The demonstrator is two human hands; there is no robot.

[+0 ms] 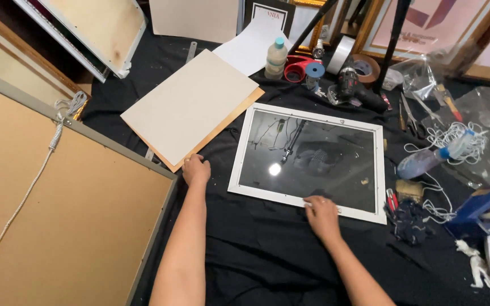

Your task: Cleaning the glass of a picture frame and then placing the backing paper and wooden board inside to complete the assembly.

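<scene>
Looks like the white frame (308, 160) is being steadied mid-tabletop, right hand (321, 214) pressed flat on its near rail, left hand (196, 170) clenched at the cardboard sheets' (191, 107) corner, so lifting those needs a proper pinch.

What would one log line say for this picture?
left hand: on corner of boards | right hand: on near edge of white frame | frame: flat on black cloth, glass up

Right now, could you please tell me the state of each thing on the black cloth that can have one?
White rectangular picture frame: flat, glass reflecting.
Beige card sheet on brown board: stacked, askew.
Clear plastic bottle, teal cap: upright, capped.
Left hand: on the board's corner.
Right hand: on the frame's lower edge.
</scene>
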